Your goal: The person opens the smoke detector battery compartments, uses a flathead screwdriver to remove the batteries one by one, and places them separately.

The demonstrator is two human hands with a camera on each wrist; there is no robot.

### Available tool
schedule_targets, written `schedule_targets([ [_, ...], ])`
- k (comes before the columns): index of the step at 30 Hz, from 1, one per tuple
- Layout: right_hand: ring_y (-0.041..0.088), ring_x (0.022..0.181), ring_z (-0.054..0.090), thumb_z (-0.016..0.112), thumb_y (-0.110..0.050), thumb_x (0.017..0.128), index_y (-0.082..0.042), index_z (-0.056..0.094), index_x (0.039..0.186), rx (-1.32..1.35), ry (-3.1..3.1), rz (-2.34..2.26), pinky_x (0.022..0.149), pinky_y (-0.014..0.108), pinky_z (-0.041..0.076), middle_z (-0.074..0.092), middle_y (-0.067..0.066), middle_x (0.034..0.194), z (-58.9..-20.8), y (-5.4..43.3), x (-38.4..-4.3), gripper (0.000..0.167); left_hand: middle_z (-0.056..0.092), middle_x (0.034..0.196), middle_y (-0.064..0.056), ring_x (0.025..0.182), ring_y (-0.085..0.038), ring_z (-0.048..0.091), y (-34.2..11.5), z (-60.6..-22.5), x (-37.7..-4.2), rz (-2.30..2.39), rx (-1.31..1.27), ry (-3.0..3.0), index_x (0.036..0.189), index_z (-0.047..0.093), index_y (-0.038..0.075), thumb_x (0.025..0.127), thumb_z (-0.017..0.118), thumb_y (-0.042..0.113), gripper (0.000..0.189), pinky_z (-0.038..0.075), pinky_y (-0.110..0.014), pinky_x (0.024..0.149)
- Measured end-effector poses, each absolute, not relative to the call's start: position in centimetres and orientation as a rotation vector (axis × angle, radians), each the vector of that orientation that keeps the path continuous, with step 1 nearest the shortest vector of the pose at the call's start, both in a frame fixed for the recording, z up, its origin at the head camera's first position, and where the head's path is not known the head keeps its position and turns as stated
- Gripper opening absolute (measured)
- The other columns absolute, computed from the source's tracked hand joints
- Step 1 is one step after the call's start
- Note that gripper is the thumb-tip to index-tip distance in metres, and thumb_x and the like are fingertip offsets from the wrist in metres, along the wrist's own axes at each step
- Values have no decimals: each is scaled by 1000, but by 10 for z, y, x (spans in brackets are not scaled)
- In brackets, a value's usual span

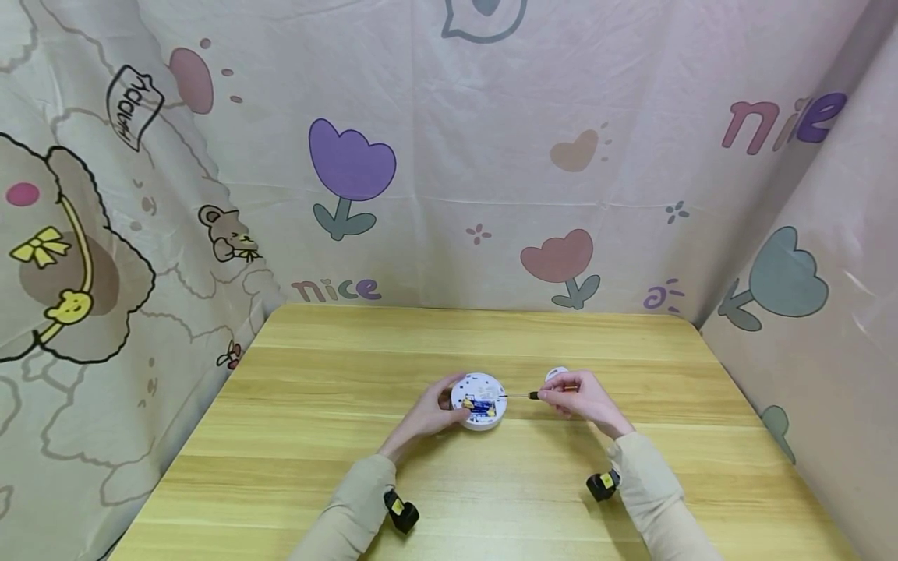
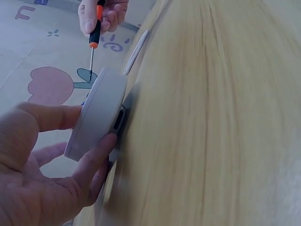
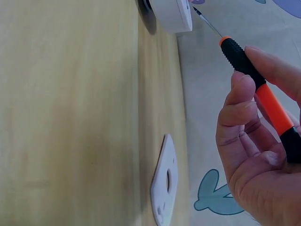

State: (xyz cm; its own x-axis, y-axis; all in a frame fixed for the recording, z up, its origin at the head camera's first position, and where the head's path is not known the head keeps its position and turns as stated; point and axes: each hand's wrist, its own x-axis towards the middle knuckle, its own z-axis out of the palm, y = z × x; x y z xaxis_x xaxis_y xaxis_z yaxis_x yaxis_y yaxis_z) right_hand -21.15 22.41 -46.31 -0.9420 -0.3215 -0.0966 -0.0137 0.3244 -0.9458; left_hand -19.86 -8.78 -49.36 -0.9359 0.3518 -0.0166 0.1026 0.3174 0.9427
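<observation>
My left hand (image 1: 429,413) holds a round white device (image 1: 484,387), like a smoke alarm, by its side, with thumb and fingers around its rim. Its upper face shows blue batteries (image 1: 482,408) in a recess. In my right hand (image 1: 582,399) is a screwdriver (image 3: 242,61) with an orange and black handle, pinched between thumb and fingers. The shaft points left, its tip over the right part of the device's face; whether it touches is unclear. In the left wrist view, the device (image 2: 96,117) is tilted and its lower edge is near the tabletop.
A flat white plate (image 3: 163,183) with a slot lies on the wooden table (image 1: 337,374), just behind and partly hidden by the right hand. Patterned cloth (image 1: 449,156) hangs behind and at both sides of the table. Each wrist carries a small black camera (image 1: 401,512).
</observation>
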Motion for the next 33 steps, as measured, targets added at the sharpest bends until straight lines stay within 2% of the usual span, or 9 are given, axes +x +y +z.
schedule_targets([
  [4,10,57,56,76,-16,88,7,71,103,-361,2365,-1616,49,21,49,65,3,79,-459,223,-212,28,57,132,-32,116,-37,63,-85,-492,-198,1640,342,2397,153,40,4,84,75,8,77,57,-43,101],
  [9,12,56,55,76,-17,89,2,74,97,-424,2434,-1536,48,23,48,62,1,79,-452,219,-212,21,59,130,-30,114,-35,62,-84,-492,-199,1635,311,2433,152,41,4,84,75,8,76,55,-45,103],
  [13,16,56,58,78,-17,87,0,74,93,-457,2507,-1463,48,27,51,65,11,76,-446,215,-211,18,59,132,-29,116,-36,61,-83,-494,-200,1630,331,2451,152,41,2,85,74,8,74,54,-48,104],
  [16,16,56,58,79,-17,85,-1,75,91,-474,2555,-1417,49,25,52,68,14,75,-441,211,-209,18,58,133,-29,117,-35,60,-82,-494,-200,1622,345,2458,152,40,1,87,74,9,74,54,-49,104],
  [26,8,55,53,79,-17,83,-7,75,80,-561,2768,-1136,48,21,47,66,0,67,-422,190,-204,11,56,137,-31,121,-39,57,-82,-496,-201,1634,391,2475,150,40,-3,84,75,7,76,47,-54,111],
  [33,6,58,51,81,-15,79,-10,74,72,-591,2944,-907,55,20,44,64,-4,63,-409,172,-198,12,58,134,-30,118,-37,58,-82,-494,-200,1612,399,2508,150,40,-4,85,75,10,75,50,-53,106],
])
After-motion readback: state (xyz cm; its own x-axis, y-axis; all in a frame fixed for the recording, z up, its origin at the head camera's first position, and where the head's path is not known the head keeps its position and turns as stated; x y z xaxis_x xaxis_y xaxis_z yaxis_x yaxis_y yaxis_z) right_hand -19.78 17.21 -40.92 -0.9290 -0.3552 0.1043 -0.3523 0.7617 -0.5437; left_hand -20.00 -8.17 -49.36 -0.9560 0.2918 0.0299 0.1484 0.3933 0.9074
